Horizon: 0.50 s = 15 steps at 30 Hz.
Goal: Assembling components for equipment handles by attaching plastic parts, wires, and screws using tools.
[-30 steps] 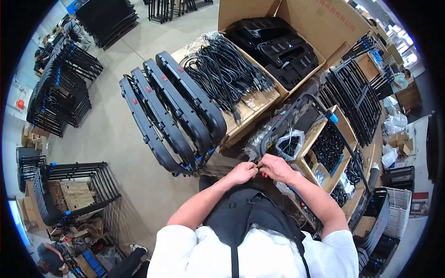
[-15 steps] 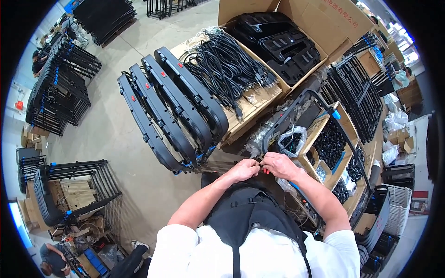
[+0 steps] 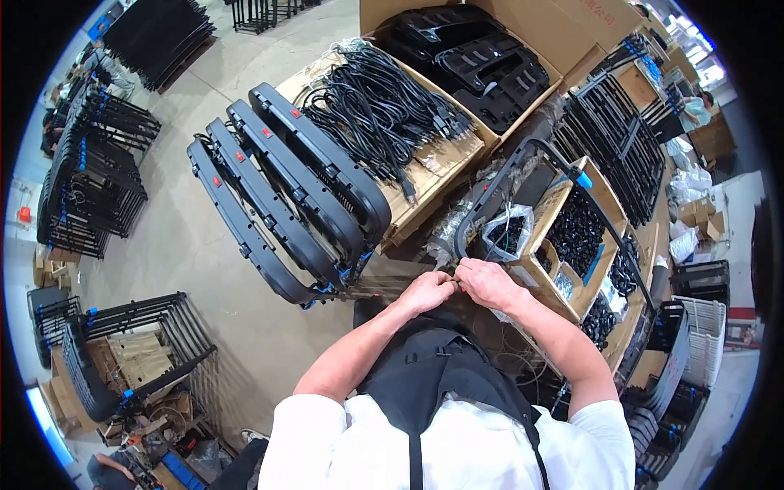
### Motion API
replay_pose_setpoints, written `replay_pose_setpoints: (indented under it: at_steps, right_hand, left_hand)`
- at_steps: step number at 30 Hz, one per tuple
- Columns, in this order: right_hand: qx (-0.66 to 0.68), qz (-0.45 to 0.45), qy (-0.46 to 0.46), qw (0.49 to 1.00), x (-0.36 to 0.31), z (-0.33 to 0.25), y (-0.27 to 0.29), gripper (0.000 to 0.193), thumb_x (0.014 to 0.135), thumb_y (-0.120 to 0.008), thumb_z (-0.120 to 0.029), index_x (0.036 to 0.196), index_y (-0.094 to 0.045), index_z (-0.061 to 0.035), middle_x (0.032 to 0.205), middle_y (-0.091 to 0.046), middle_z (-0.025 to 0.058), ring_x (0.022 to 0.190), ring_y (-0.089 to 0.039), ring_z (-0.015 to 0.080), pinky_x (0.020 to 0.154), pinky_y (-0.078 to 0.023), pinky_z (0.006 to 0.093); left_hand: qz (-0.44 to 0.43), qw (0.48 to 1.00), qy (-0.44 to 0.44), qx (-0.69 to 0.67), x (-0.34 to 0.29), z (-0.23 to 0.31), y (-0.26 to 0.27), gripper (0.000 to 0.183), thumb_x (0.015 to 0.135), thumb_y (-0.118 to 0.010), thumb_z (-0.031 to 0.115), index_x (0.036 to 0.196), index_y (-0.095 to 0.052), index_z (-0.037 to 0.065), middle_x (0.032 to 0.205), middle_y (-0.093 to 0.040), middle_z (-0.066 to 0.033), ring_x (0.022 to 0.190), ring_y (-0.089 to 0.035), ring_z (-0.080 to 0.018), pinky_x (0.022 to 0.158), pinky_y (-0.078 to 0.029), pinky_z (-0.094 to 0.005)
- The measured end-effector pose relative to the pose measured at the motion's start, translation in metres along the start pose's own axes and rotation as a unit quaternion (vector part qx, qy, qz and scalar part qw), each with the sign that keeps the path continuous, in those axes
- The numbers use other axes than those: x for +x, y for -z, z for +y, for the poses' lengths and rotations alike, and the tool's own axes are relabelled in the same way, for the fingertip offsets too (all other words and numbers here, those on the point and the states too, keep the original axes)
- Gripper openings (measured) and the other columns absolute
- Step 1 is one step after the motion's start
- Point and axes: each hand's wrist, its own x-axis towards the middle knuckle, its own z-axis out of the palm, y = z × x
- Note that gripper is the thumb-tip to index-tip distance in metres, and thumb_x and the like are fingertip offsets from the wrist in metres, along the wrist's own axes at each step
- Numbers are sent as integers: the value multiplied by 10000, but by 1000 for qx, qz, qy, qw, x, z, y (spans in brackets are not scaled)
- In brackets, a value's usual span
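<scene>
My left hand (image 3: 429, 293) and my right hand (image 3: 488, 283) meet in front of my dark apron (image 3: 437, 367), fingertips pinched together. Whatever lies between the fingers is small and mostly covered; a speck of red shows by the right fingertips. Just beyond the right hand is the lower bend of a black tubular frame (image 3: 467, 230) carrying a blue clip (image 3: 584, 180). Whether the hands touch this frame I cannot tell. Left of the hands stand several long, dark, rounded housings (image 3: 327, 175) with red switches.
Black power cords (image 3: 384, 106) lie heaped on a cardboard-topped stack. Behind them, a carton (image 3: 572, 33) holds black moulded covers (image 3: 474, 61). To the right, a wooden bin (image 3: 535, 245) contains small black parts (image 3: 576, 237). Dark frames (image 3: 612, 147) lean farther right.
The surroundings have shifted slightly left in the picture as the view turned. My hands remain pinched together, and the red bit under the right fingers is now mostly covered.
</scene>
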Motion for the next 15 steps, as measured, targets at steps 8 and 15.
replay_pose_setpoints:
  at_steps: [8, 15]
  right_hand:
    - [74, 120, -111, 984, -21, -31, -27, 298, 915, -700, -99, 1192, -624, -21, 1007, -625, 155, 945, -675, 358, 802, -562, 446]
    - [65, 21, -468, 881, -61, -8, -123, 709, 892, -777, -416, 1436, -522, -39, 1375, -648, 263, 1251, -644, 432, 1028, -526, 533]
  left_hand:
    - [48, 999, -4, 20, 24, -46, -14, 412, 920, -640, 334, 1142, -775, 14, 970, -782, -159, 893, -733, -252, 859, -553, -400]
    - [-42, 994, 71, -71, 20, -30, -6, 315, 1021, -655, 287, 1131, -755, 9, 909, -738, -43, 836, -656, -123, 774, -541, -289]
